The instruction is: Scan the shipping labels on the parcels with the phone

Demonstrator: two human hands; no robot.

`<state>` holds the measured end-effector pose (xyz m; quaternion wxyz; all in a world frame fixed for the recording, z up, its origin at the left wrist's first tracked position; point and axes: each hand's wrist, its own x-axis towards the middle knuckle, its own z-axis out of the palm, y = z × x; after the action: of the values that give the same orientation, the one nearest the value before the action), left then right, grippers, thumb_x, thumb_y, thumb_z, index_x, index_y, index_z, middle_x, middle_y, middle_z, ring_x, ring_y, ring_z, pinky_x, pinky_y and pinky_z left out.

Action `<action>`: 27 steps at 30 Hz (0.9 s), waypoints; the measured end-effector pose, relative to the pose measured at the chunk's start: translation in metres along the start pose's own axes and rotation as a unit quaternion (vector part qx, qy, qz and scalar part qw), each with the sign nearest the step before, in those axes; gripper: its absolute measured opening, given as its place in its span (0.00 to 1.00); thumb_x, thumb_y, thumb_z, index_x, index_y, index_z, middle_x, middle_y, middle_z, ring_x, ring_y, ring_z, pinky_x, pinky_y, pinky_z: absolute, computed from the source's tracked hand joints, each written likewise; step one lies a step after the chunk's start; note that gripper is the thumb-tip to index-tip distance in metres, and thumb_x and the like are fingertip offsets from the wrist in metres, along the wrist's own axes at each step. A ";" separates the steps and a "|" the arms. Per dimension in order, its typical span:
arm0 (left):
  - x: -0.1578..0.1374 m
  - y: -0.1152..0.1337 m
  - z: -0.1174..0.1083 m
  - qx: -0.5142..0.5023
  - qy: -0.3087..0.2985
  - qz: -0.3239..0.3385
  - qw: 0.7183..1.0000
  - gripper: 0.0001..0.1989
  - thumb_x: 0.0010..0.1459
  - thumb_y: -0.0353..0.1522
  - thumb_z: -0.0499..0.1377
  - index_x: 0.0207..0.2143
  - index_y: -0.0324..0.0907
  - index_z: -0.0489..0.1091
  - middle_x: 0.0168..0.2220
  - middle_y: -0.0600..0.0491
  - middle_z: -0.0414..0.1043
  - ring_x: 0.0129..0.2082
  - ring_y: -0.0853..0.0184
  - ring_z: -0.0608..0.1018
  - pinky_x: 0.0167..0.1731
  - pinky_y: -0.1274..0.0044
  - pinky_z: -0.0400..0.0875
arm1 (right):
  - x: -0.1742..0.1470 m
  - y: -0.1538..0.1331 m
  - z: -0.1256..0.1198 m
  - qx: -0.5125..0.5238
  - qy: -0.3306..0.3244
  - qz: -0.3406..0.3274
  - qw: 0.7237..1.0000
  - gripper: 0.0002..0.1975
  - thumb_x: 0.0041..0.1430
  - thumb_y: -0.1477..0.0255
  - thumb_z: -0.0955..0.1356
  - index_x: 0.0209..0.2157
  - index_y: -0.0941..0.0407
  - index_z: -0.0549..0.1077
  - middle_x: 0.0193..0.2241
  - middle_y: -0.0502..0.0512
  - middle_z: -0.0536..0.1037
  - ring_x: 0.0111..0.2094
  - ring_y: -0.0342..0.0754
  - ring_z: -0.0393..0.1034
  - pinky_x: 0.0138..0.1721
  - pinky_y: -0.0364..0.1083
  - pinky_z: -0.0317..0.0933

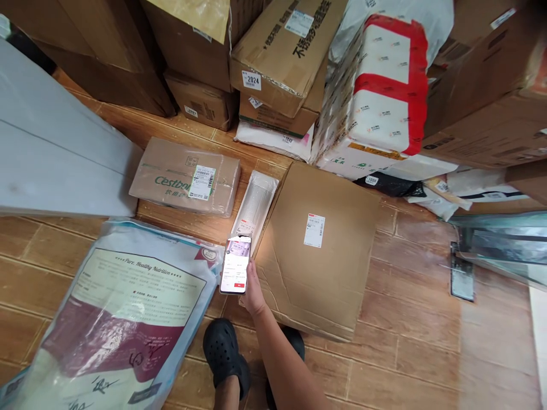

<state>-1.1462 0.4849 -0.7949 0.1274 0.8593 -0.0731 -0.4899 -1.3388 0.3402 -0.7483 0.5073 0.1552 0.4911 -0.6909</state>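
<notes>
The right hand (253, 293), arm stretched forward and down, grips a phone (236, 265) upright, screen facing up, above the floor (410, 341) between a bag (123, 319) and a flat box (316, 250).

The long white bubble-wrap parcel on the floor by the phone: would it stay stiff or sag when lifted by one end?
The long white parcel would probably sag a little, since its padded wrap looks soft. It seems light for its size, being slim and flat. The glossy film may prove slippery. It lies flat, so rolling is unlikely.

Right hand (253, 293) outstretched, fingers curled
</notes>
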 end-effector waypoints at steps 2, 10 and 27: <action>0.002 0.002 0.005 -0.003 -0.017 -0.015 1.000 0.10 0.47 0.30 0.67 0.19 0.53 0.71 0.10 0.62 0.56 0.13 0.72 0.67 0.15 0.80 0.66 | -0.002 -0.003 0.003 0.003 -0.005 0.000 1.000 0.35 0.44 0.45 0.71 0.50 0.52 0.70 0.51 0.58 0.76 0.51 0.57 0.71 0.50 0.56 0.67; -0.007 0.010 0.008 -0.011 -0.047 -0.060 0.997 0.06 0.46 0.38 0.66 0.26 0.64 0.74 0.13 0.60 0.62 0.20 0.63 0.76 0.14 0.75 0.66 | -0.015 -0.019 0.014 0.025 -0.049 0.005 0.998 0.31 0.49 0.47 0.69 0.49 0.52 0.69 0.47 0.58 0.79 0.44 0.56 0.76 0.48 0.56 0.68; -0.068 0.067 0.029 -0.043 0.007 -0.093 0.995 0.15 0.54 0.40 0.62 0.45 0.53 0.70 0.39 0.54 0.75 0.44 0.58 0.76 0.33 0.69 0.76 | -0.078 -0.078 0.006 -0.016 -0.108 0.069 0.992 0.35 0.35 0.82 0.70 0.50 0.50 0.69 0.50 0.49 0.77 0.57 0.53 0.65 0.59 0.52 0.56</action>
<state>-1.2057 0.4332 -0.7339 0.1183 0.8597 0.0293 -0.4961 -1.3695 0.3782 -0.6493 0.6058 0.1051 0.4324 -0.6595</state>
